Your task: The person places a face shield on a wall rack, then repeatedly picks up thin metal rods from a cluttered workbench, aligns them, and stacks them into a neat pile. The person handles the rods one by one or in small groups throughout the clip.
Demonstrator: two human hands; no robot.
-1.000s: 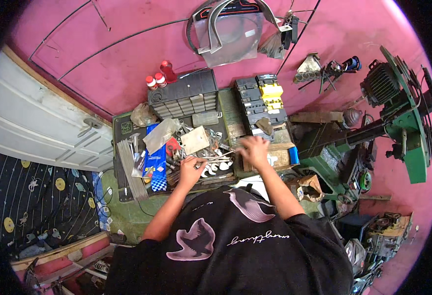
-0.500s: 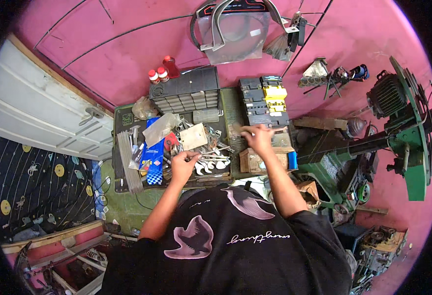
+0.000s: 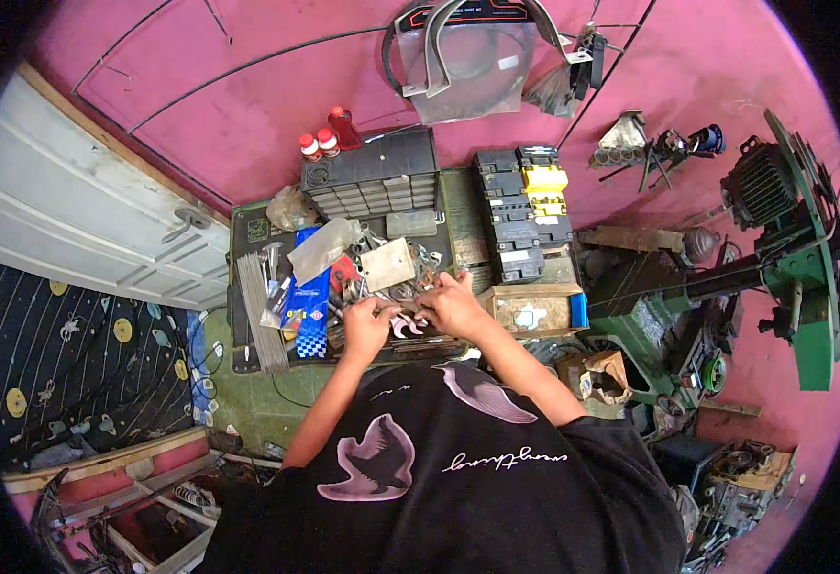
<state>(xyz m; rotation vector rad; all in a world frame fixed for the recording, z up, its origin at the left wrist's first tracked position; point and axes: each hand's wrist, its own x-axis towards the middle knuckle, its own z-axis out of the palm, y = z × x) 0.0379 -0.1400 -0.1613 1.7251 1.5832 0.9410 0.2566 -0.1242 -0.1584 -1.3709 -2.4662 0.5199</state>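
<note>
Both hands, left hand [image 3: 367, 323] and right hand [image 3: 452, 304], rest curled among loose wrenches [image 3: 406, 325] in the green tray [image 3: 244, 287] before the grey drawer organizer [image 3: 374, 182]; grip cannot be told.

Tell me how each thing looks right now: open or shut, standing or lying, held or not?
left hand: down among the metal tools, grip unclear.
right hand: on the tool pile, grip unclear.
metal tools: lying loose in a heap.
drawer cabinet: drawers shut.
red bottles: upright, white caps on.
white door: shut.
blue packet: lying flat.
small wooden box: open on top.
</note>
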